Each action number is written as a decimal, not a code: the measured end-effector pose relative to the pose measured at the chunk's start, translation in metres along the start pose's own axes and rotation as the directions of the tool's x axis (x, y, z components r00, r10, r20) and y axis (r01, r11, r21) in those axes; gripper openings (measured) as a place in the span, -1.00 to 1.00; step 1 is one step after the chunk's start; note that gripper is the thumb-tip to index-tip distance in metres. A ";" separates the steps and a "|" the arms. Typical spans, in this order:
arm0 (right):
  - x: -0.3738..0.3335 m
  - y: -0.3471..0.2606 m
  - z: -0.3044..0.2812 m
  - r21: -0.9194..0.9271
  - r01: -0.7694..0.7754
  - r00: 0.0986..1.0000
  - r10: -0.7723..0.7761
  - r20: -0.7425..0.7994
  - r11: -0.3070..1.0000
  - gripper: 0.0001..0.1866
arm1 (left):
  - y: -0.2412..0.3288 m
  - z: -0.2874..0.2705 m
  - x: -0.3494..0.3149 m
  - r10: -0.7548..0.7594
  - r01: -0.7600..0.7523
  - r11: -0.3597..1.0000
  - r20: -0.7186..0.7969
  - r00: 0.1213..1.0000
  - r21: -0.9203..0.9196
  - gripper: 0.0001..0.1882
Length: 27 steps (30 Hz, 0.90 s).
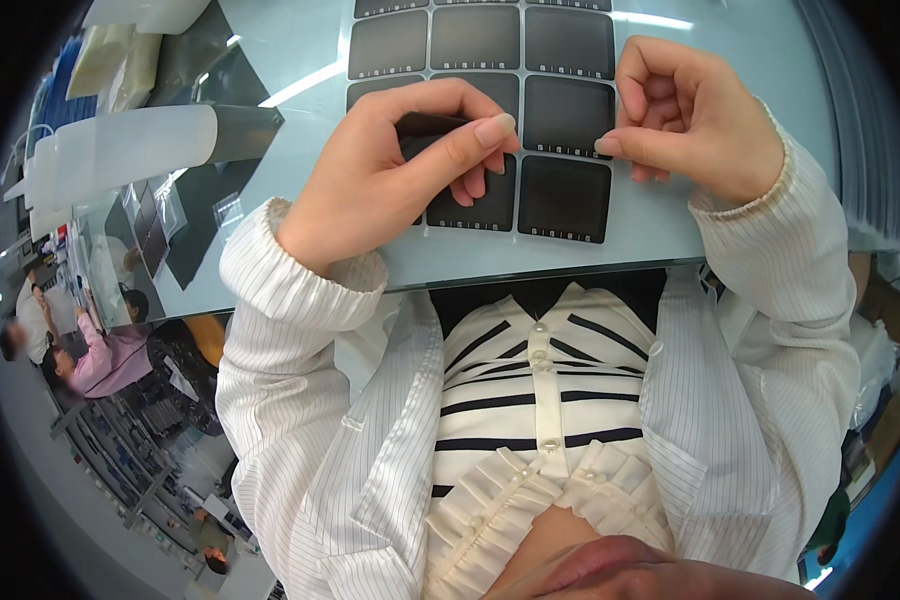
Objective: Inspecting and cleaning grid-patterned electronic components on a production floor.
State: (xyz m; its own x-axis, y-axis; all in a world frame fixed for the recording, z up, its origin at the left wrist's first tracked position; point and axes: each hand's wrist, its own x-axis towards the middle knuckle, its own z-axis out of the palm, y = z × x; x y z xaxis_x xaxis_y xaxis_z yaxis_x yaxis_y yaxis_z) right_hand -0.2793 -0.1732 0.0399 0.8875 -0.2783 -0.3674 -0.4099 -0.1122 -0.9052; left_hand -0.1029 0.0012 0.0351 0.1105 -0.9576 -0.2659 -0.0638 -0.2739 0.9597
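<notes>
Dark, thin rectangular panels with rounded corners lie in a grid on a pale glass-topped table; the nearest one at the right is this black panel (564, 200). Over the grid's left part, my left hand (410, 160) is closed, thumb against the fingers. A dark thin panel (432, 124) shows inside its curl, partly hidden by the thumb. My right hand (685, 120) hovers by the grid's right edge, fingers half curled and thumb apart from the index finger, with nothing visible between them. Its thumb tip is nearest the right corner of another dark panel (568, 112).
The table (660, 225) has its front edge close to my body. On its left lie a translucent curled sheet (130, 145), dark sheets (205, 230) and clear plastic bags (110, 70). Stacked sheets (875, 150) stand at the right. Other people sit far left.
</notes>
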 end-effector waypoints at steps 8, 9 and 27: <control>0.005 0.007 0.019 0.463 0.206 0.978 -0.200 -0.064 0.862 -0.76 | 0.003 0.001 0.000 -0.022 0.022 1.000 0.011 1.000 0.013 -0.79; 0.006 0.005 0.019 0.465 0.209 0.977 -0.204 -0.064 0.860 -0.76 | 0.002 0.000 0.000 -0.021 0.021 1.000 0.014 1.000 0.012 -0.79; 0.013 0.008 0.044 0.481 0.140 0.953 -0.249 0.171 0.865 -0.90 | 0.011 0.003 -0.002 0.053 -0.056 0.978 0.023 0.998 0.201 -0.56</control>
State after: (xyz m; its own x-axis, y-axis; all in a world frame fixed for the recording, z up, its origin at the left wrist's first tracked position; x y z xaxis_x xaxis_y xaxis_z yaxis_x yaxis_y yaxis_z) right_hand -0.2621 -0.1361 0.0182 0.9841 -0.0740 -0.1613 -0.1294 0.3230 -0.9375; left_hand -0.1072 -0.0001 0.0454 0.0845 -0.9725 -0.2172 -0.2684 -0.2321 0.9349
